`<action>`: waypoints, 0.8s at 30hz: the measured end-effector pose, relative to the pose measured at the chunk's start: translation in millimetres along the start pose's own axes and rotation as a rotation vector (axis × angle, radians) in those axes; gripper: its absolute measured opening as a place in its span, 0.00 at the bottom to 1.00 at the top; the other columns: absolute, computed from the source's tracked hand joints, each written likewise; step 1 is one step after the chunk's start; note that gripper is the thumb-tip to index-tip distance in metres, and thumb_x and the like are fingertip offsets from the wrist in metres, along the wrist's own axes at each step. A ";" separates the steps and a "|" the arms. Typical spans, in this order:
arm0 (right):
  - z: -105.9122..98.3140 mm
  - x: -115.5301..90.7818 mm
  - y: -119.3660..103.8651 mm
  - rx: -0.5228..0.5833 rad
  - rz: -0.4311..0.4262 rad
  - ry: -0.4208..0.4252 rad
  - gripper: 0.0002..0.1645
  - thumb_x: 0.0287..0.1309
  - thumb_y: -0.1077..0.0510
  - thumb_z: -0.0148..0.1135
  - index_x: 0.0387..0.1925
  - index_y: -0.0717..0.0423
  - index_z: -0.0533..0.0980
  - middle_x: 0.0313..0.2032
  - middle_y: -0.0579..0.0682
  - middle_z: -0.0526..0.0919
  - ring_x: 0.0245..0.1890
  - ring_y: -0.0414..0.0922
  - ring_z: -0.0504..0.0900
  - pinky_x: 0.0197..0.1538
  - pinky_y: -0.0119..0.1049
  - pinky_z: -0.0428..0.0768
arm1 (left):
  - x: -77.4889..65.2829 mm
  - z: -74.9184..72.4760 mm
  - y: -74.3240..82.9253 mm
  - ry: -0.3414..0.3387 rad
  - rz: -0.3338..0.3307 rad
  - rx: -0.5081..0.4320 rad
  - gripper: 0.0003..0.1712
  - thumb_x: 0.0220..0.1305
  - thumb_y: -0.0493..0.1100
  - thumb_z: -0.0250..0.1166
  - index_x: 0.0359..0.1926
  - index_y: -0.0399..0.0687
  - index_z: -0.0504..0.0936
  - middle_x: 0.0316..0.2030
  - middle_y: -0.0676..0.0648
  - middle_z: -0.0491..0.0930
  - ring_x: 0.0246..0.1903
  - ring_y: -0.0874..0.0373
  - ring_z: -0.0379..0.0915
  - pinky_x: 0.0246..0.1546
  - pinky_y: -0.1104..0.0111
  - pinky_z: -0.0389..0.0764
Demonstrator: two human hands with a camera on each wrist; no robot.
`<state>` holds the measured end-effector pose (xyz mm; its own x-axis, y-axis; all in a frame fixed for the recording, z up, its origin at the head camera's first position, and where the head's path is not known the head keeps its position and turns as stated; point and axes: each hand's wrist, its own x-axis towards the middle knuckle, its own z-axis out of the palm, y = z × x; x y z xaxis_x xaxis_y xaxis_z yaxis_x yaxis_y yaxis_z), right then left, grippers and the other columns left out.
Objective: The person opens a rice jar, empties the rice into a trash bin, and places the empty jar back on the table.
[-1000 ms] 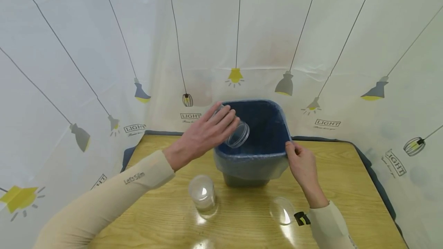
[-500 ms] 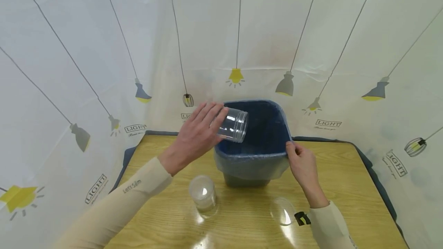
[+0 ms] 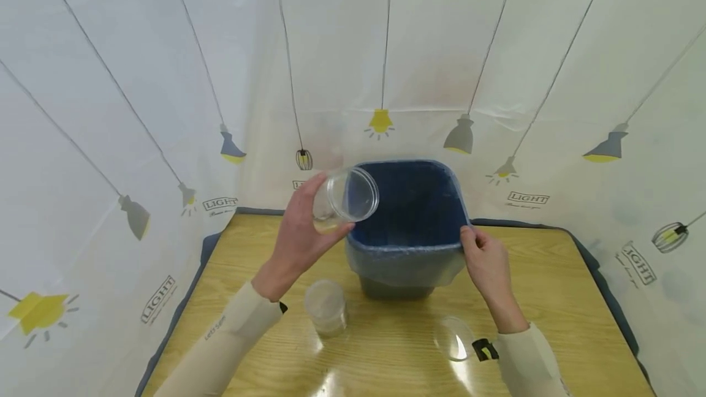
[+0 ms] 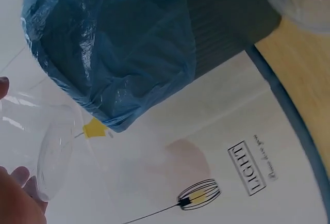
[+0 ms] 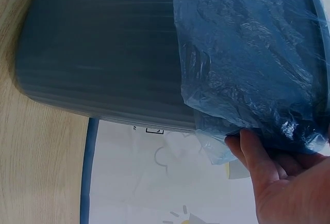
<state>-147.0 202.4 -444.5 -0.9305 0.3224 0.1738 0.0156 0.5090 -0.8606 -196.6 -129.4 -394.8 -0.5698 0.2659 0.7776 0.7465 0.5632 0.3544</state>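
Observation:
My left hand (image 3: 300,231) grips a clear plastic jar (image 3: 325,201) at the left rim of the bin. The jar is tilted, its lidless mouth facing up toward the head view, and I see nothing inside it. In the left wrist view the jar (image 4: 36,146) shows between thumb and fingers. A grey trash bin (image 3: 394,290) stands on the table, lined with a blue trash bag (image 3: 405,265) folded over its rim. My right hand (image 3: 488,262) pinches the bag at the bin's right front corner; in the right wrist view its fingers (image 5: 252,152) are against the blue plastic.
A second clear jar (image 3: 326,311) stands on the wooden table (image 3: 265,348), left of the bin. A clear round lid (image 3: 454,339) lies in front of the bin, beside my right sleeve. A white curtain (image 3: 309,48) printed with lamps hangs around the back and sides.
The jar was tipped over the bin with its mouth to the right and down. My left hand has turned it mouth up and drawn it left. The right hand stays at the corner.

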 end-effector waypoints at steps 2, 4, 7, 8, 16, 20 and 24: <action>-0.3 0.1 0.5 0.002 0.002 -0.002 0.28 0.76 0.44 0.52 0.34 0.64 0.83 0.24 0.51 0.76 0.25 0.45 0.69 0.26 0.34 0.67 | -5.6 -0.5 -1.5 0.032 -0.064 -0.055 0.55 0.47 0.46 0.84 0.73 0.37 0.65 0.66 0.38 0.73 0.63 0.43 0.71 0.63 0.51 0.73; -0.4 -0.2 0.7 0.001 0.006 0.001 0.28 0.76 0.44 0.52 0.35 0.64 0.84 0.24 0.51 0.77 0.25 0.46 0.70 0.26 0.34 0.67 | -11.9 -1.0 -3.2 0.076 -0.131 -0.095 0.54 0.47 0.46 0.83 0.72 0.38 0.66 0.66 0.39 0.74 0.62 0.44 0.72 0.61 0.51 0.74; -0.4 -0.3 0.5 -0.003 0.008 0.002 0.29 0.76 0.44 0.52 0.35 0.64 0.84 0.25 0.51 0.76 0.25 0.46 0.70 0.26 0.34 0.67 | -22.0 -3.7 -4.8 0.135 -0.220 -0.137 0.53 0.48 0.47 0.82 0.72 0.37 0.66 0.64 0.39 0.75 0.61 0.44 0.73 0.60 0.55 0.75; -0.2 -0.1 0.5 -0.004 0.007 0.002 0.29 0.76 0.44 0.52 0.36 0.64 0.85 0.25 0.51 0.77 0.25 0.46 0.70 0.26 0.34 0.67 | -26.2 -4.5 -5.7 0.154 -0.244 -0.148 0.53 0.47 0.46 0.82 0.72 0.37 0.66 0.63 0.38 0.75 0.60 0.44 0.74 0.59 0.56 0.75; 0.6 0.4 0.6 0.006 -0.004 0.002 0.28 0.76 0.45 0.52 0.35 0.65 0.84 0.25 0.52 0.78 0.25 0.46 0.71 0.26 0.34 0.67 | -65.1 -7.2 -23.3 0.228 -0.349 -0.194 0.55 0.42 0.38 0.82 0.72 0.37 0.66 0.63 0.35 0.72 0.56 0.38 0.70 0.50 0.66 0.69; 0.7 0.0 0.8 0.011 -0.017 0.008 0.27 0.76 0.46 0.52 0.31 0.64 0.82 0.23 0.51 0.76 0.24 0.45 0.70 0.25 0.34 0.66 | -84.7 -7.7 -33.4 0.196 -0.438 -0.193 0.53 0.44 0.37 0.83 0.71 0.40 0.67 0.62 0.38 0.72 0.59 0.42 0.70 0.58 0.60 0.72; 0.9 -0.3 1.1 0.012 -0.024 0.010 0.27 0.76 0.46 0.52 0.28 0.62 0.79 0.22 0.49 0.74 0.23 0.45 0.68 0.25 0.34 0.65 | -104.4 -8.6 -42.6 0.163 -0.564 -0.210 0.51 0.46 0.38 0.82 0.71 0.38 0.68 0.64 0.38 0.73 0.64 0.42 0.69 0.66 0.46 0.68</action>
<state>-147.0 202.1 -446.0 -0.9267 0.3186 0.1992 -0.0111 0.5069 -0.8620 -165.9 -187.9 -486.6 -0.8486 -0.1594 0.5044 0.4073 0.4116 0.8153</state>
